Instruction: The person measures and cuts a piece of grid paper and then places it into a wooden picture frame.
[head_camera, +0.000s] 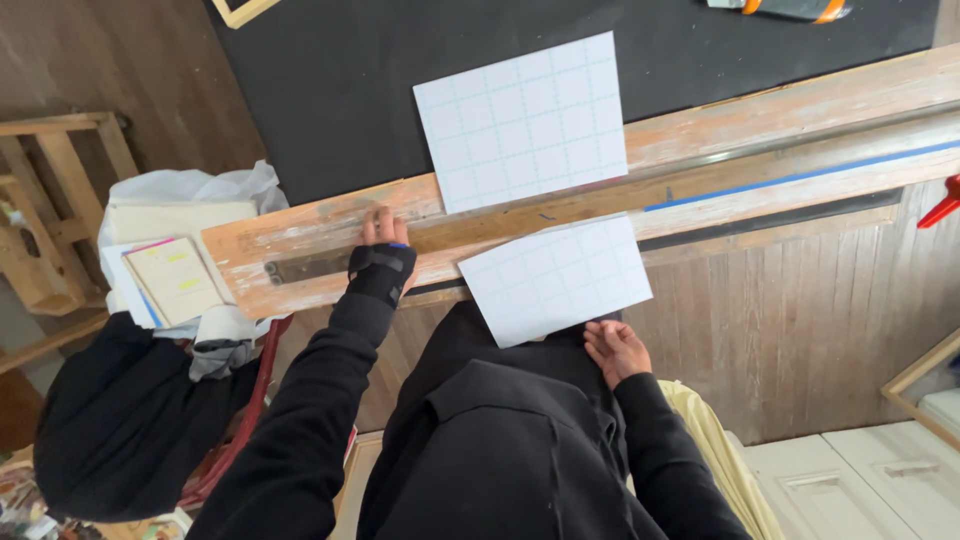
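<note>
Pressing a worn board flat, gridded sheet pinned below.
Head view: my left hand (383, 252), in a black wrist brace, lay open with fingers flat on the long wooden board (560, 210), gripping nothing. My right hand (616, 350) rested loosely curled on my lap, touching the lower gridded sheet (555, 280) at its bottom edge. A second gridded sheet (522, 120) lay across the board's far side on a black mat (330, 90).

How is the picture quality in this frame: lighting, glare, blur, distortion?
Head view: soft, even daylight with no hard shadows; the two white grid sheets are bright but their lines stay readable; left hand and right hand are sharp; the long wooden plank bows slightly, a sign of wide-angle distortion.
</note>
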